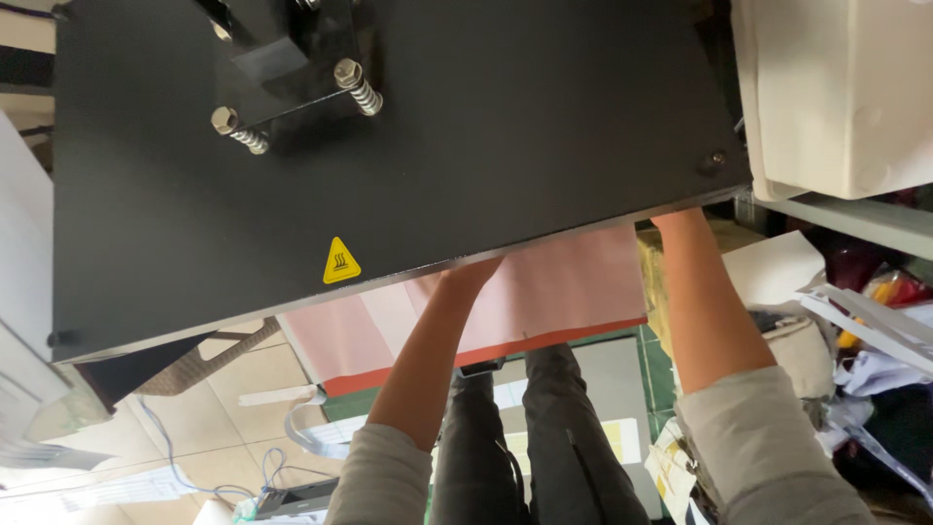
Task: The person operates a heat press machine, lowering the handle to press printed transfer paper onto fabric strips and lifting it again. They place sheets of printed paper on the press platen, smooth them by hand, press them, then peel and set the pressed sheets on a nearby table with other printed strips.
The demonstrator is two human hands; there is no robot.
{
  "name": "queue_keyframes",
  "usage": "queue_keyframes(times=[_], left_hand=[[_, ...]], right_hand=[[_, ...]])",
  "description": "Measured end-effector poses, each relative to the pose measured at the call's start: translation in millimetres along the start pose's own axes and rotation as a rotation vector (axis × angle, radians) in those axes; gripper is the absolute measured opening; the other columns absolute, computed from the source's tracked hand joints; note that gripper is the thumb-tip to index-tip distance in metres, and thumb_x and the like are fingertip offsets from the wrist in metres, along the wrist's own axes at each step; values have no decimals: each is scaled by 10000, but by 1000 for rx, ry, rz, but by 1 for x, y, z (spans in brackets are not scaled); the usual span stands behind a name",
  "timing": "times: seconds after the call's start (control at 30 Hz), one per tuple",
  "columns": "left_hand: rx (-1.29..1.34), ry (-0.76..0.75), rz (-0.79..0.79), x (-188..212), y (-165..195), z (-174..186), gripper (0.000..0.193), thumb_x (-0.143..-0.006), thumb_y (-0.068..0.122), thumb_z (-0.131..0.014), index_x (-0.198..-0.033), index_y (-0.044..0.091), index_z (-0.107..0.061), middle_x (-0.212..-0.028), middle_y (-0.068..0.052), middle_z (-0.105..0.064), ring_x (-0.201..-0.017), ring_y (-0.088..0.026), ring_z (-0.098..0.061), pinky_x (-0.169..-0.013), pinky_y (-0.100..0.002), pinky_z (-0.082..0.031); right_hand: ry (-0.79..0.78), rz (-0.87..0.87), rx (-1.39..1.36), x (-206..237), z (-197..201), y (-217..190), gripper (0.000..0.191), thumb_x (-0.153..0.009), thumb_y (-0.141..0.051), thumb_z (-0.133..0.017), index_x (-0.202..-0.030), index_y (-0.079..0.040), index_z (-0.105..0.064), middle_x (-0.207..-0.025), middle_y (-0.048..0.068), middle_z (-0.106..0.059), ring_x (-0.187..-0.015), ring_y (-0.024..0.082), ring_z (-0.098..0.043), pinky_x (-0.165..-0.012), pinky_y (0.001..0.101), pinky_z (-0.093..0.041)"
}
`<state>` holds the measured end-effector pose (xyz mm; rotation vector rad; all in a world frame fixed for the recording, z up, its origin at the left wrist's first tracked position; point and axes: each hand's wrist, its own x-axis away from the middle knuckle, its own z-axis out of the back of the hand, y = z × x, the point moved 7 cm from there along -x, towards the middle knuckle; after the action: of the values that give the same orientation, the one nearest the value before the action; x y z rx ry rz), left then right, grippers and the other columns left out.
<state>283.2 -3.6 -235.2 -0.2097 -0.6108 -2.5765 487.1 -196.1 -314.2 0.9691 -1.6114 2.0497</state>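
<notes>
Below, both the left hand (473,275) and right hand (673,220) reach under the raised black metal heat-press plate (437,146) onto the pale pink sheet (573,282); fingers hidden, their state unclear; forearms are best kept low, clear of the plate.

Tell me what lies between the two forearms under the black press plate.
In the head view, the pink sheet spans the gap between the left forearm and right forearm; both hands are hidden beneath the black press plate.

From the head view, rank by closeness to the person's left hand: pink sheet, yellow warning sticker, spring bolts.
1. Pink sheet: under the left hand.
2. Yellow warning sticker: on the black plate, left of it.
3. Spring bolts: plate top, farthest.
</notes>
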Motion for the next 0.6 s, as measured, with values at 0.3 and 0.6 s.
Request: queue_keyframes(times=[0.3, 0.6], left_hand=[[52, 25, -33, 4, -3, 8, 259, -913, 176, -671, -1154, 85, -687, -1150, -175, -682, -1027, -392, -659, -834, -500, -538], [178, 15, 84, 79, -75, 25, 275, -894, 178, -689, -1156, 92, -682, -1152, -183, -669, -1007, -418, -642, -798, -532, -521]], right_hand=[[11, 20, 9, 5, 0, 7, 343, -1077, -254, -602, -1362, -69, -552, -1345, 87, -601, -1230, 287, -578, -1031, 444, -487], [-48, 994, 1052, 117, -58, 31, 351, -910, -114, -657, -1253, -42, -669, -1208, 173, -660, -1152, 378, -619, -1013, 534, -476]])
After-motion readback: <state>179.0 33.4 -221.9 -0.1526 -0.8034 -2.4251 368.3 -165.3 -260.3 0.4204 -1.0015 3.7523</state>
